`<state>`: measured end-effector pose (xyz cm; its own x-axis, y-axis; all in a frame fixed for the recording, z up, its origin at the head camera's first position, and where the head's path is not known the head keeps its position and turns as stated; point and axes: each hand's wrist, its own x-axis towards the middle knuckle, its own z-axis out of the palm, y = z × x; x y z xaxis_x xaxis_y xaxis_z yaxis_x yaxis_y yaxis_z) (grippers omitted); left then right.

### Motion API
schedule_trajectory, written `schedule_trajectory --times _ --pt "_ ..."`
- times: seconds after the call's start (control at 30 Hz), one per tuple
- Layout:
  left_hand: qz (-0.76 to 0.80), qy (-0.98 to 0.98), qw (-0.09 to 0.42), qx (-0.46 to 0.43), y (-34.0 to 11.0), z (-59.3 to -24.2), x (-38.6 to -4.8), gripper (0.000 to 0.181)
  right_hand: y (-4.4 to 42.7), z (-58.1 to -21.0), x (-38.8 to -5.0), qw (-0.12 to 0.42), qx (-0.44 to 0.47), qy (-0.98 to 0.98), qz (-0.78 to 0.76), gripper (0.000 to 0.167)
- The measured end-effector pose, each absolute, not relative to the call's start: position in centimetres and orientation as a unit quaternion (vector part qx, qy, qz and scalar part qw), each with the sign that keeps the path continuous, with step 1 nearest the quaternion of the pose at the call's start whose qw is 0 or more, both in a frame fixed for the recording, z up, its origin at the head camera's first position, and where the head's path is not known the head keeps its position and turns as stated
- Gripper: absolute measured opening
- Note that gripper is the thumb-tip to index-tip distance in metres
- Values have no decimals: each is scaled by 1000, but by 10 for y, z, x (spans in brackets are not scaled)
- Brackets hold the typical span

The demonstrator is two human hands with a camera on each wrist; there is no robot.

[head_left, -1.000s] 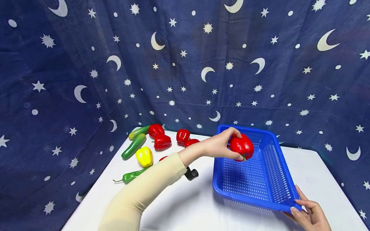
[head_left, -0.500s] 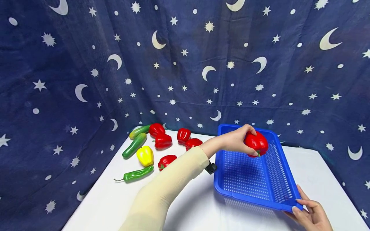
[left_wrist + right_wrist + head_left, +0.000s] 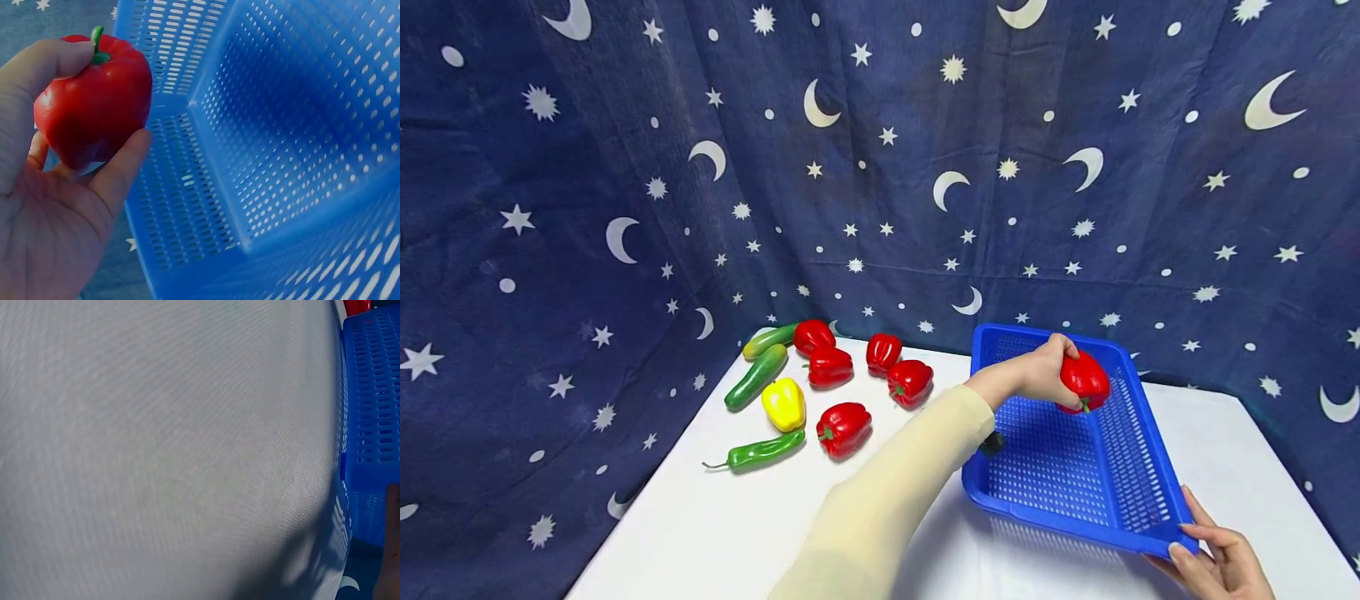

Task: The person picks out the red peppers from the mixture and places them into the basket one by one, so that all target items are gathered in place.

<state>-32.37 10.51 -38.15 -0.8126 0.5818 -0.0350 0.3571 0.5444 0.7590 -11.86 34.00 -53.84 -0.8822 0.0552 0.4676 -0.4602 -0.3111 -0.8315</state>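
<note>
My left hand (image 3: pixel 1047 371) grips a red bell pepper (image 3: pixel 1086 382) above the inside of a blue basket (image 3: pixel 1052 521). In the left wrist view the thumb of the left hand (image 3: pixel 56 206) lies by the green stem of the pepper (image 3: pixel 103 106), with fingers beneath it and the perforated basket (image 3: pixel 194 262) beside it. My right hand (image 3: pixel 1225 567) holds the basket's near right corner, thumb on the rim. The right wrist view shows one finger of the right hand (image 3: pixel 391 550) against the basket (image 3: pixel 375 469).
On the left of the white table (image 3: pixel 700 517) lie a yellow pepper (image 3: pixel 784 405), a long green pepper (image 3: pixel 766 451), a green cucumber (image 3: pixel 756 377), a yellow-green one (image 3: pixel 770 341) and several red peppers (image 3: pixel 844 429). A dark starry cloth (image 3: pixel 865 167) hangs behind.
My left hand has carried the red pepper rightward over the basket. The red peppers its arm partly covered now show fully. My right hand keeps its hold on the corner.
</note>
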Motion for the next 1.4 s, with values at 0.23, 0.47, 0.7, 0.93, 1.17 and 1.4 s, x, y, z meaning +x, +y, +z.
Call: schedule_trajectory --times 0.23,0.47,0.7,0.93,1.17,1.4 --pt "375 884 141 240 126 -396 -327 64 341 -537 -118 159 170 -571 788 39" --pt "354 906 117 200 137 -413 -326 62 341 -538 -117 154 173 -566 791 39" --pt "326 922 121 170 146 -422 -328 60 341 -542 -116 161 169 -558 797 42" --pt "319 926 129 157 149 -419 -329 56 339 -539 -117 163 165 -566 791 40" --pt "302 934 127 141 158 -423 -331 57 341 -545 -118 163 135 -576 790 41" --pt "286 940 125 138 164 -430 -335 56 345 -549 -120 137 110 -552 815 43"
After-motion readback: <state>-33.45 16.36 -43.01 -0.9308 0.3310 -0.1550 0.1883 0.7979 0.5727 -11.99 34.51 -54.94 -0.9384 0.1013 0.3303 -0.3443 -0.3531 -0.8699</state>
